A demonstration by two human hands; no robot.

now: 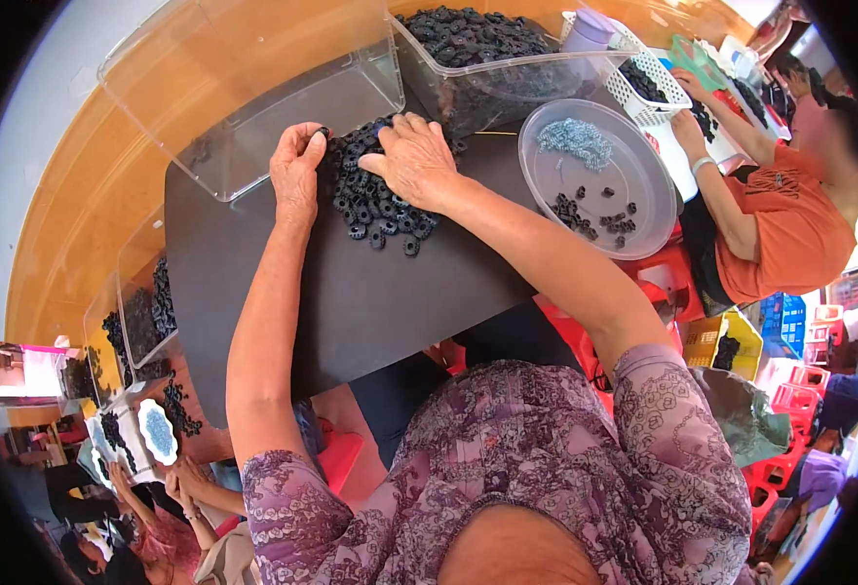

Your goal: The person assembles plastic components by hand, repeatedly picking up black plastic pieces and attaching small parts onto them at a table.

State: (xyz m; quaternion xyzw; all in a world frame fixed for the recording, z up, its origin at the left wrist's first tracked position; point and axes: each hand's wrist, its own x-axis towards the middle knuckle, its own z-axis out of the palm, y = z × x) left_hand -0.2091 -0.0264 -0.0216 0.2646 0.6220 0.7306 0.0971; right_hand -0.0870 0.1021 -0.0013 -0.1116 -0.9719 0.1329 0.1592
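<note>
A pile of small black plastic parts [365, 200] lies on the dark grey tabletop [380, 302], several loose ones at its near edge. My left hand [297, 171] is at the pile's left side, thumb and forefinger pinching one small black part [324, 132]. Over the right half of the pile rests my right hand [414, 161], fingers bent down and thumb held apart, touching the parts. A bit of dark blue shows by its fingertips; what it is I cannot make out.
An empty clear bin [283, 146] stands behind my left hand. Another clear bin [507, 68] is heaped with black parts. At right, a round clear tray [536, 180] holds small silvery-blue pieces [575, 141] and black bits [575, 214]. A person in orange [789, 229] works beyond it.
</note>
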